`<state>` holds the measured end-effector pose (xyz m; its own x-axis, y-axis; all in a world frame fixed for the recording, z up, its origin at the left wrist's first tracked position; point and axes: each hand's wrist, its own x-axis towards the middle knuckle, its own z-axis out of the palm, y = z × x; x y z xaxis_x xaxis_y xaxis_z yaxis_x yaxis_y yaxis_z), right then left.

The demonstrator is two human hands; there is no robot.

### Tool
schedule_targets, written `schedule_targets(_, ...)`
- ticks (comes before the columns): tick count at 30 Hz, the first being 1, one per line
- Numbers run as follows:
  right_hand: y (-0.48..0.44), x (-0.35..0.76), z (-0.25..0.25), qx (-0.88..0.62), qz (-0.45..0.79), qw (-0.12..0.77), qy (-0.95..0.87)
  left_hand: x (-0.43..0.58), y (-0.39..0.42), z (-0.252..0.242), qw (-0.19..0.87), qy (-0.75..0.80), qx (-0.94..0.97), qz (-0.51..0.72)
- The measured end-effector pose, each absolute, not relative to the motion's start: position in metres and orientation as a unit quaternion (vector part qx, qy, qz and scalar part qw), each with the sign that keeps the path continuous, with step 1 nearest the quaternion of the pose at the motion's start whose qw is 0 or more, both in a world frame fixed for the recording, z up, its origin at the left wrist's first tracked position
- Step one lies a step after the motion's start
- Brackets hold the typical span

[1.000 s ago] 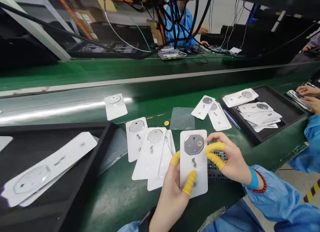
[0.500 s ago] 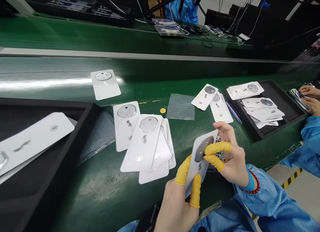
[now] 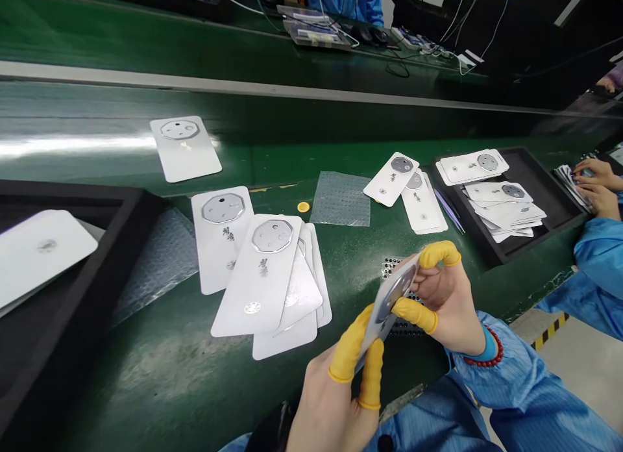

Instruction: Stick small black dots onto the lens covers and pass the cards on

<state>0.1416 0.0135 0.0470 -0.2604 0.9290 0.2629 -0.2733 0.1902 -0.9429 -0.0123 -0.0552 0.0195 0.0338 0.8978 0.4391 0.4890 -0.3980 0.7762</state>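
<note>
A green workbench (image 3: 160, 387) is spread with white printed cards (image 3: 257, 276), each marked with a silver octagon; most are fanned in an overlapping pile, and one lone card (image 3: 185, 148) is laid farther off. A clear bubble sheet (image 3: 341, 199) and a small yellow disc (image 3: 303, 207) are placed nearby, and a black foam tray (image 3: 82, 309) is set at left, with a black tray (image 3: 549, 234) of stacked cards at right.

Bright, even overhead light fills the scene, laying a long white glare streak across the glossy green conveyor belt (image 3: 73, 147) at the left of the frame. Shadows stay soft, though the white card (image 3: 382, 325) at lower centre sits slightly shaded. The wide lens bows the pale metal rail (image 3: 243, 85) near the top.
</note>
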Motion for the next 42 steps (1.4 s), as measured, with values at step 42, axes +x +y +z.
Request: schedule_targets(42, 0.009, 0.142, 0.055, -0.349, 0.648, 0.415, -0.535, -0.021, -0.042, 0.046, 0.436, 0.520, 0.509, 0.530)
